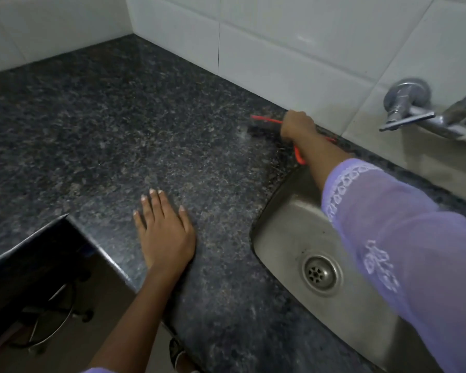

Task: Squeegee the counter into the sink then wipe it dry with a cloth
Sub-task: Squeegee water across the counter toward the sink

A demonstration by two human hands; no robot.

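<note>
A dark speckled granite counter [119,125] fills the view. My right hand [296,126] is closed around a red-framed squeegee [265,121] whose dark blade lies on the counter by the back wall, just left of the sink. A red loop of its handle [299,156] shows under my wrist. The steel sink [288,232] with its round drain [322,274] sits at the right, under my purple-sleeved forearm. My left hand [164,227] rests flat on the counter near the front edge, fingers spread, holding nothing. No cloth is in view.
White tiled walls [280,44] meet the counter at the back. A chrome tap [412,111] juts from the wall above the sink. At the lower left the counter drops to a dark recess [35,286] with a wire rack inside.
</note>
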